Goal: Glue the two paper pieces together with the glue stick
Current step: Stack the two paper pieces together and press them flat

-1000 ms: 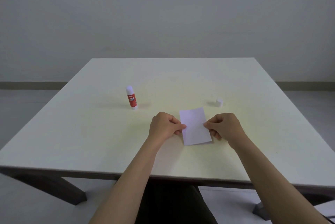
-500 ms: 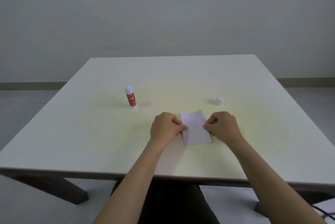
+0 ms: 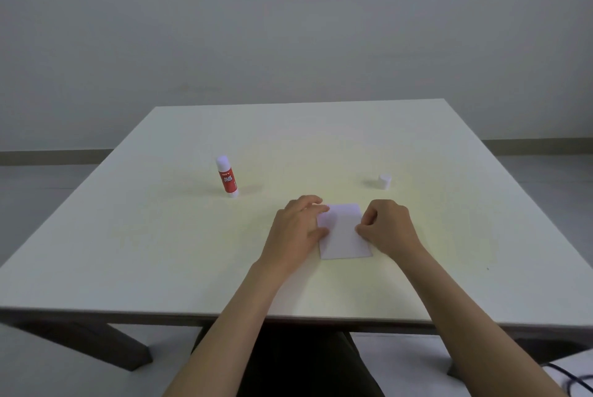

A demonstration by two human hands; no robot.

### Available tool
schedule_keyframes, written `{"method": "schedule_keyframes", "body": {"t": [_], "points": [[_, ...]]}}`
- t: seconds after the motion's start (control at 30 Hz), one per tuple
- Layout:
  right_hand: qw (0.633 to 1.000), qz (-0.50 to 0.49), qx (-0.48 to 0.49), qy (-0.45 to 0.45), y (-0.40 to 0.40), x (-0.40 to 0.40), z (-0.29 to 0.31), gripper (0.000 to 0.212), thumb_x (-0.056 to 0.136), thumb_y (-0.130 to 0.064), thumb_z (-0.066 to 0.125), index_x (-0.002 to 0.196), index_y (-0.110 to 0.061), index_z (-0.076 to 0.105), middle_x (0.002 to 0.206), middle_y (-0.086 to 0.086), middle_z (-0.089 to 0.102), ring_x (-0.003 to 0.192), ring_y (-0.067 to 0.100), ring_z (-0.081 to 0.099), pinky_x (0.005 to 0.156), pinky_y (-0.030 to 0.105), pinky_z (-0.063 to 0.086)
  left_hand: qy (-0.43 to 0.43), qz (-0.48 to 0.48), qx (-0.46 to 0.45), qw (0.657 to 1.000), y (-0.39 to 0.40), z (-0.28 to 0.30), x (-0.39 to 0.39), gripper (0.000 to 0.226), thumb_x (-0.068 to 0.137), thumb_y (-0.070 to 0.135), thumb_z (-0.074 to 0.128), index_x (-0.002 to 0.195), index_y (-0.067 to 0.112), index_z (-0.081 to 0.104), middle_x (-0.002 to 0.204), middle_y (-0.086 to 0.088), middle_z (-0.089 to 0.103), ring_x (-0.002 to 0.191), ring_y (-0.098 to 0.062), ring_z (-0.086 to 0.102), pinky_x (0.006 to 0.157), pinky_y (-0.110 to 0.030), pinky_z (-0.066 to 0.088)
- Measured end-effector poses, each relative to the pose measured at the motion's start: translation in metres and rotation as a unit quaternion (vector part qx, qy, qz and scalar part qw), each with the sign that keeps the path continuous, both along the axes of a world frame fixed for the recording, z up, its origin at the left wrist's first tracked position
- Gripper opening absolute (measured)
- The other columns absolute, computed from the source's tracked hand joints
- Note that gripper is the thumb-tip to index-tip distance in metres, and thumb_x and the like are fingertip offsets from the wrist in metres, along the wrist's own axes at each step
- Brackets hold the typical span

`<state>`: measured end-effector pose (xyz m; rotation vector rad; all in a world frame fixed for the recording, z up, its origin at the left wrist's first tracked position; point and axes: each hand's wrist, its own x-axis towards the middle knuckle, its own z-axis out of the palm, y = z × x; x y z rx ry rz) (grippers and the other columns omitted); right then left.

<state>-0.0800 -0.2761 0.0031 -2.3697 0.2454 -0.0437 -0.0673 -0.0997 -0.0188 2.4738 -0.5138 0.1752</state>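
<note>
Step in hand looks like pressing/aligning: white paper (image 3: 345,233) lies flat on the table (image 3: 160,236), and only one sheet outline is visible, so I'd judge the second piece is stacked under or on it; can't confirm from this view.

Left hand (image 3: 300,229) sits on the paper's left edge, fingers spread and flat, pressing down rather than gripping. Right hand (image 3: 388,228) is at the paper's right edge, fingers curled in; looks like a pinch on the edge, but whether it actually holds the sheet I can't tell.

Glue stick (image 3: 227,175) stands upright far-left of the paper, well apart, red label, white top. A small white cap (image 3: 384,181) stands far-right of the paper, probably the stick's cap, so the stick is likely uncapped. Neither is touched.

Next move, my read: smooth across the paper from the left edge to seat the bond, keep the edges square, then recap the stick. Risk: the top sheet skewing while the glue is wet.

Surface: pale cream square tabletop on dark legs, otherwise bare around the paper. Room: plain grey wall (image 3: 288,27) beyond the table's far edge, a baseboard strip, light floor. A dark cable shows on the floor right of the table.
</note>
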Motion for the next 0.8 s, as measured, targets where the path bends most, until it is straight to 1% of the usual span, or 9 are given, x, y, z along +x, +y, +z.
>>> {"method": "schedule_keyframes", "body": {"t": [0.1, 0.23, 0.37, 0.47, 0.5, 0.57, 0.63, 0.7, 0.8], "points": [[1.000, 0.003, 0.001, -0.007, 0.000, -0.002, 0.000, 0.005, 0.072, 0.002, 0.060, 0.070, -0.003, 0.059, 0.071, 0.007, 0.060, 0.069, 0.023, 0.052, 0.056, 0.027, 0.038, 0.033, -0.064, 0.054, 0.996, 0.007, -0.002, 0.002, 0.041, 0.093, 0.028, 0.055, 0.132, 0.018, 0.053, 0.149, 0.005, 0.042, 0.141, -0.013, 0.030, 0.112, -0.028, 0.020], [1.000, 0.005, 0.001, -0.015, -0.001, -0.006, -0.001, 0.007, 0.076, 0.000, 0.061, 0.082, 0.000, 0.064, 0.076, 0.009, 0.063, 0.073, 0.021, 0.052, 0.059, 0.026, 0.037, 0.082, -0.083, 0.070, 0.991, 0.011, -0.005, 0.003, 0.066, 0.084, 0.047, 0.061, 0.141, 0.023, 0.040, 0.155, 0.010, 0.027, 0.146, -0.010, 0.015, 0.113, -0.025, 0.008], [0.993, 0.036, -0.060, -0.095, -0.002, -0.030, -0.004, 0.021, 0.086, -0.010, 0.059, 0.105, -0.008, 0.067, 0.100, 0.008, 0.067, 0.080, 0.021, 0.056, 0.073, 0.027, 0.041, 0.093, -0.088, 0.068, 0.989, 0.014, -0.007, 0.003, 0.080, 0.079, 0.055, 0.061, 0.146, 0.024, 0.031, 0.157, 0.013, 0.021, 0.146, -0.007, 0.010, 0.117, -0.029, 0.003], [0.959, 0.105, -0.181, -0.193, 0.001, -0.063, -0.012, 0.029, 0.092, -0.023, 0.048, 0.108, -0.014, 0.070, 0.116, 0.003, 0.069, 0.108, 0.034, 0.061, 0.087, 0.040, 0.047, 0.090, -0.094, 0.081, 0.988, 0.015, -0.009, 0.003, 0.085, 0.079, 0.059, 0.059, 0.148, 0.023, 0.026, 0.157, 0.014, 0.017, 0.146, -0.006, 0.007, 0.118, -0.030, 0.001], [0.947, 0.135, -0.224, -0.189, 0.003, -0.071, -0.014, 0.037, 0.093, -0.030, 0.040, 0.112, -0.017, 0.069, 0.123, -0.001, 0.066, 0.121, 0.036, 0.055, 0.096, 0.046, 0.043, 0.087, -0.093, 0.084, 0.988, 0.015, -0.010, 0.003, 0.085, 0.079, 0.060, 0.058, 0.148, 0.023, 0.025, 0.158, 0.015, 0.017, 0.146, -0.005, 0.006, 0.118, -0.030, 0.001], [0.931, 0.187, -0.284, -0.136, 0.003, -0.077, -0.020, 0.054, 0.096, -0.042, 0.020, 0.125, -0.021, 0.060, 0.137, -0.008, 0.055, 0.138, 0.034, 0.034, 0.113, 0.055, 0.018, 0.082, -0.091, 0.086, 0.989, 0.015, -0.011, 0.002, 0.085, 0.080, 0.060, 0.057, 0.148, 0.023, 0.024, 0.158, 0.015, 0.015, 0.146, -0.004, 0.005, 0.119, -0.030, 0.001], [0.921, 0.201, -0.320, -0.094, 0.002, -0.070, -0.023, 0.066, 0.094, -0.048, 0.003, 0.138, -0.024, 0.046, 0.147, -0.012, 0.043, 0.145, 0.031, 0.014, 0.116, 0.055, -0.007, 0.081, -0.092, 0.090, 0.988, 0.015, -0.011, 0.003, 0.084, 0.080, 0.060, 0.057, 0.148, 0.023, 0.024, 0.158, 0.016, 0.015, 0.146, -0.003, 0.005, 0.119, -0.030, 0.002], [0.918, 0.201, -0.333, -0.073, 0.002, -0.054, -0.024, 0.064, 0.093, -0.048, 0.001, 0.146, -0.026, 0.028, 0.154, -0.015, 0.027, 0.147, 0.026, -0.004, 0.109, 0.050, -0.023, 0.082, -0.093, 0.089, 0.988, 0.015, -0.010, 0.002, 0.084, 0.080, 0.060, 0.057, 0.149, 0.023, 0.023, 0.158, 0.016, 0.015, 0.146, -0.003, 0.004, 0.119, -0.029, 0.001], [0.919, 0.185, -0.341, -0.062, 0.004, -0.027, -0.027, 0.055, 0.098, -0.044, 0.012, 0.149, -0.025, 0.016, 0.158, -0.013, 0.017, 0.147, 0.025, -0.010, 0.110, 0.052, -0.022, 0.084, -0.085, 0.085, 0.989, 0.013, -0.009, 0.001, 0.084, 0.081, 0.059, 0.057, 0.149, 0.023, 0.023, 0.158, 0.015, 0.015, 0.145, -0.002, 0.003, 0.119, -0.028, 0.001]]}}
